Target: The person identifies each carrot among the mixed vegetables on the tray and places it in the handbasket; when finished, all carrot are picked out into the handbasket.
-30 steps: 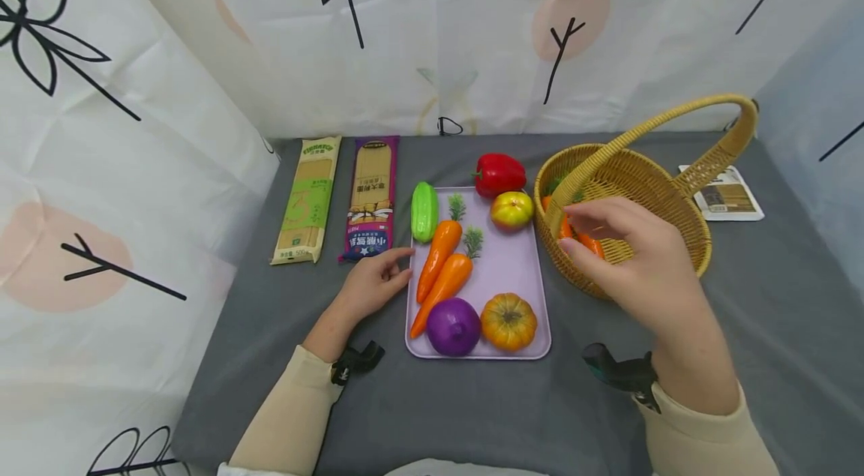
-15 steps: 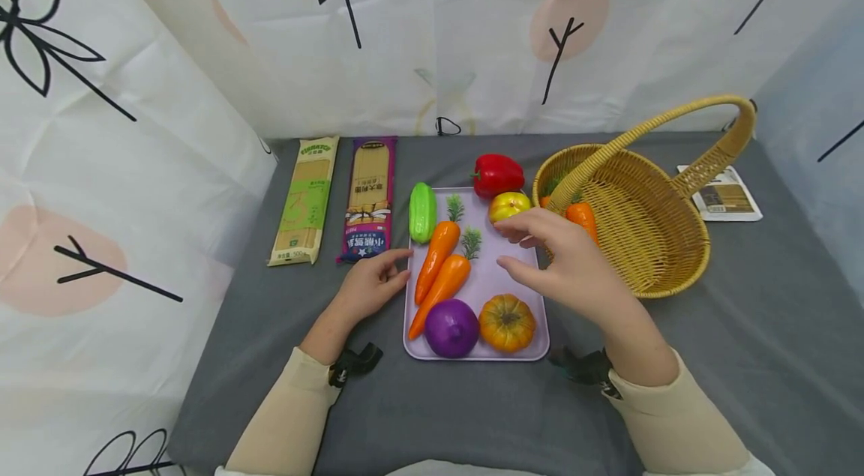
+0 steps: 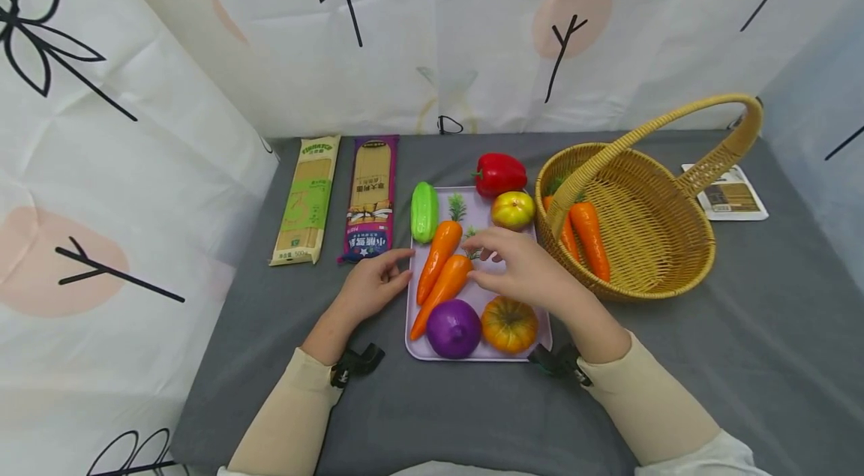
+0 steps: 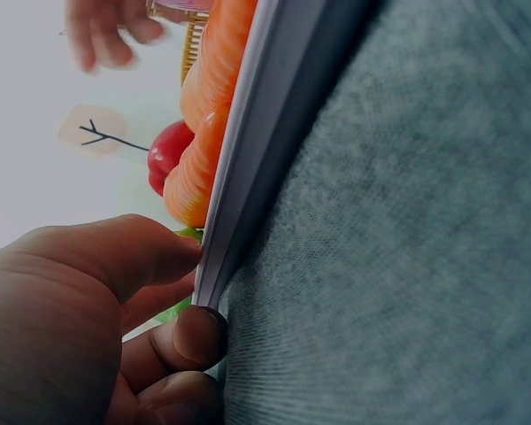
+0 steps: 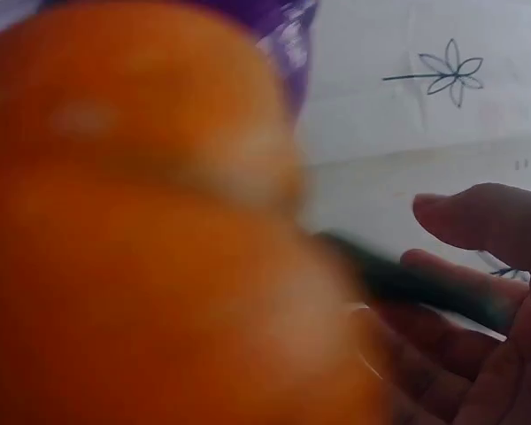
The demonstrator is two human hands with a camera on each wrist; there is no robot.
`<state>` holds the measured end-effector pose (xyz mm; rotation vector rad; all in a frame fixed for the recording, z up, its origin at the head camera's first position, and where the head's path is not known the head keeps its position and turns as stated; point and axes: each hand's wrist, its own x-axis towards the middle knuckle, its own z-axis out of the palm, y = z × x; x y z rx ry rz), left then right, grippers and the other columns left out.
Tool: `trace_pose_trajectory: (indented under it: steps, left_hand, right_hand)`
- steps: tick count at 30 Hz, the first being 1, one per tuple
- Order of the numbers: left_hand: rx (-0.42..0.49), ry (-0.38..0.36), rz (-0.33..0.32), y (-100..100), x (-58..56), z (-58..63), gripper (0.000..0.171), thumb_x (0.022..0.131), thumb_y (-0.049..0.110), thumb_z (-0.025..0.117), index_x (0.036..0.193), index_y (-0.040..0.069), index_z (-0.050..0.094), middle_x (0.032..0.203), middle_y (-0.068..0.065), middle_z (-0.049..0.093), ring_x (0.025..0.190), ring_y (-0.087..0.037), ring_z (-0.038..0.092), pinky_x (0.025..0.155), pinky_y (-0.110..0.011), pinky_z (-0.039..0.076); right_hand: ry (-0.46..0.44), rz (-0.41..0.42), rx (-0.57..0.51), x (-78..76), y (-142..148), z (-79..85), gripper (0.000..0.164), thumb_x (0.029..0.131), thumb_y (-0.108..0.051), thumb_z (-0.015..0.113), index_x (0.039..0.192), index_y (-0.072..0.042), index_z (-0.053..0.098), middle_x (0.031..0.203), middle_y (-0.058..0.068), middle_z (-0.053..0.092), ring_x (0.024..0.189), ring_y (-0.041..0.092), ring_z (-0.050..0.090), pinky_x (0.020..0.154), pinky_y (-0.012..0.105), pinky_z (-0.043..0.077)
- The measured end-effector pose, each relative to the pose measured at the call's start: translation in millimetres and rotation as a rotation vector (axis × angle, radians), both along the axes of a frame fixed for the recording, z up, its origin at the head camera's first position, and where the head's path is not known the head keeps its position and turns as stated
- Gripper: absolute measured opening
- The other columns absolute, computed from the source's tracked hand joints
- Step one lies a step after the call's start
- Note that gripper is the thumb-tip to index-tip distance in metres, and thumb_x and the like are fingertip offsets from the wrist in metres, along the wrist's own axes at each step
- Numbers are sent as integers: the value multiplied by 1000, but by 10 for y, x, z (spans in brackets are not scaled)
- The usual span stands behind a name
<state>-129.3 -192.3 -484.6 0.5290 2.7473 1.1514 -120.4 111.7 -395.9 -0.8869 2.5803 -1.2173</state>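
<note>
In the head view, a lilac tray (image 3: 478, 208) is set on the grey desk (image 3: 466, 416), its left edge touched by the left hand (image 3: 367, 288); that grip is relaxed, a gap being left between thumb and forefinger. The right hand (image 3: 518, 267) is held over the leafy end of the nearer carrot (image 3: 447, 286); its grip is moderately wide, thumb and fingers apart, and whether the leaves are touched cannot be told. Beside that carrot the farther carrot (image 3: 439, 257) is laid, and at the tray's near end a purple onion (image 3: 454, 329) and an orange pumpkin (image 3: 509, 324) are placed. A green cucumber (image 3: 424, 212) is seen at the far left corner, a yellow-red fruit (image 3: 513, 210) at the far right. More carrots (image 3: 591, 240) are contained in the wicker basket (image 3: 651, 229), just right of the tray.
</note>
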Motion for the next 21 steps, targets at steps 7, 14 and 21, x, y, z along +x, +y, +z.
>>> trace_pose_trajectory:
  steps: [7,14,21]
  left_hand:
    - [-1,1,-6,0,3,18,38,97,24,73,134,18,68,74,6,55,60,-13,48,57,-28,38]
    - [-15,2,-5,16,11,46,37,97,22,72,134,17,68,74,6,55,59,-13,48,57,-28,37]
    - [-32,-13,4,21,17,63,38,97,23,72,134,17,67,74,6,55,60,-14,48,57,-27,37]
  right_hand:
    - [-122,80,50,-153,3,-282,47,93,-16,76,137,-6,63,135,6,63,117,26,60,100,48,47]
    - [-160,102,76,-175,7,-352,51,94,-17,76,141,-9,60,127,4,64,107,26,61,95,46,49]
    - [-136,98,118,-183,-15,-410,52,93,-15,76,142,-8,59,110,2,65,87,16,58,84,37,50]
